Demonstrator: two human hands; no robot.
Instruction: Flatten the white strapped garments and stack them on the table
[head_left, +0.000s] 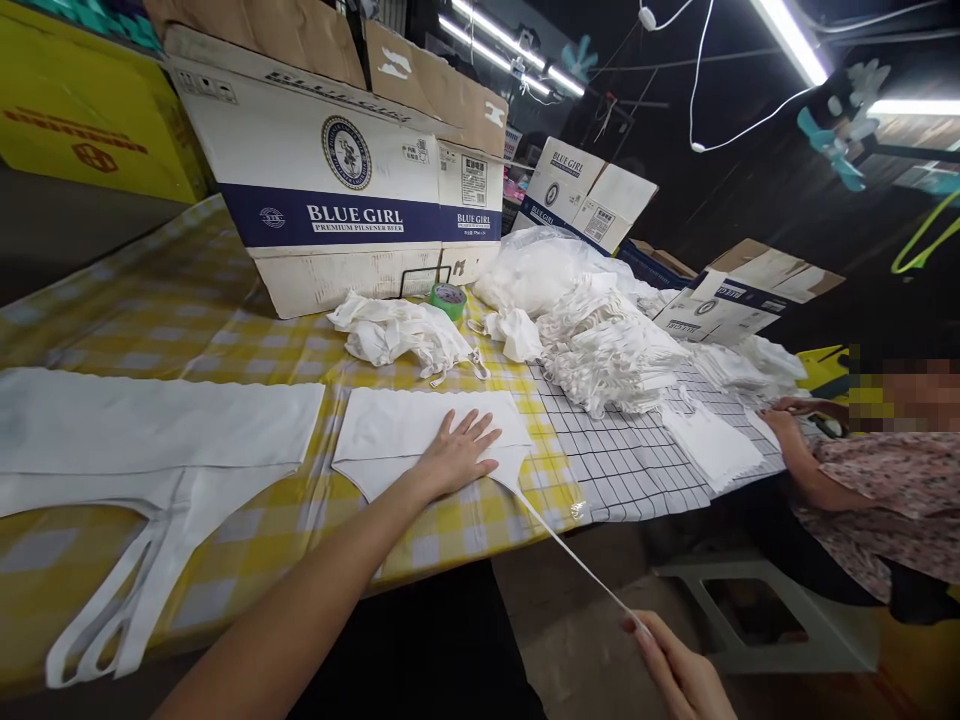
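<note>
Left hand (459,455) is lying flat, fingers slightly spread, on the white garment (390,425) atop the yellow checked cloth (285,345), apparently anchoring it; right hand (679,665) is pinching the strap (574,555) beyond the cloth's edge, seemingly holding it taut.

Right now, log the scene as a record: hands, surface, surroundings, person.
Left hand: spread flat on a white fabric garment
Right hand: pinching a thin white strap running straight from the garment
Surface: yellow-and-white checked cloth
Left side: second white fabric garment, laid out
Behind: green tape roll, blue-and-white cardboard box
Right side: heap of white fabric pieces
Person: at right, floral top
</note>
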